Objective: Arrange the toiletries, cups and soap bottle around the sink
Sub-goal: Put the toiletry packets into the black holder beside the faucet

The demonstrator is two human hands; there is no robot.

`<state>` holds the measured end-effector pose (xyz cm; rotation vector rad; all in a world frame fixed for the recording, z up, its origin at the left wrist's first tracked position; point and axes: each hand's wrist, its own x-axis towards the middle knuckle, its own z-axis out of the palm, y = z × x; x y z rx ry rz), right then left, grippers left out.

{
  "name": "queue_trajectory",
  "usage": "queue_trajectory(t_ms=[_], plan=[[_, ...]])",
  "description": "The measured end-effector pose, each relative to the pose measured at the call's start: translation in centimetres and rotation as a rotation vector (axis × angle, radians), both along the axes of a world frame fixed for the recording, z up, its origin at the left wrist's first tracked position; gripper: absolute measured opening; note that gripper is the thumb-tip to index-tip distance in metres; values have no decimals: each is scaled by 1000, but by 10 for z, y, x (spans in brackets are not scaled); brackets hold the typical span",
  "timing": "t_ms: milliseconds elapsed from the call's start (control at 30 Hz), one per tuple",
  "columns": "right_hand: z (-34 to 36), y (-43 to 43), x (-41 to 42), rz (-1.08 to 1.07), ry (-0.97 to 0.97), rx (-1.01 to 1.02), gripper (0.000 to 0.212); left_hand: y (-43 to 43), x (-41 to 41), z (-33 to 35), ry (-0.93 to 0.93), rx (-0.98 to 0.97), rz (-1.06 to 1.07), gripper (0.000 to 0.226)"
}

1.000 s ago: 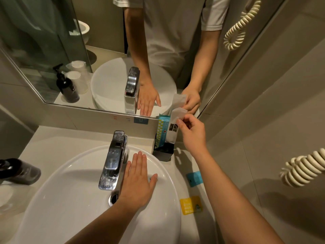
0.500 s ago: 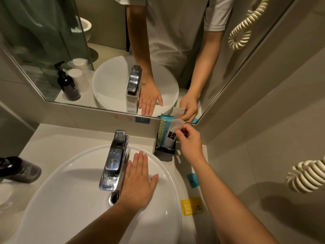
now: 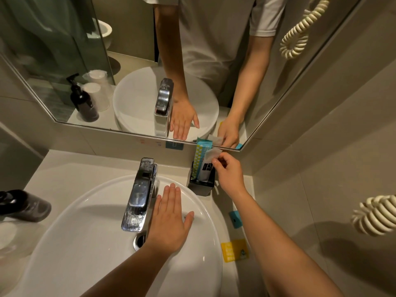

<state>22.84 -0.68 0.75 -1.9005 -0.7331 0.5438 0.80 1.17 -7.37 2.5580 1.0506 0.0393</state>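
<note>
My right hand [image 3: 230, 176] pinches the white sachet [image 3: 209, 162] in the black holder [image 3: 201, 186]; left hand [image 3: 169, 219] flat, fingers together, on the basin [image 3: 85, 221]. Pushing hard may tip holder.

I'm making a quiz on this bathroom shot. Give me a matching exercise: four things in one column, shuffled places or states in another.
1 white sachet
2 left hand
3 soap bottle
4 yellow card

a flat on the basin
b on the counter, right of the basin
c pinched by the right hand, standing in the black holder
d at the left edge

Pairs: 1-c, 2-a, 3-d, 4-b
</note>
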Motion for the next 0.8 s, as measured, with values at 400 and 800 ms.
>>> queue_trajectory(t_ms=[400,800], plan=[[0,-11,0,-77,-18,-29,16,0,0,4,23,-29,-8,84],[-49,-116,-5,-320,-99,-438,26,-1,0,9,49,-14,-15,86]])
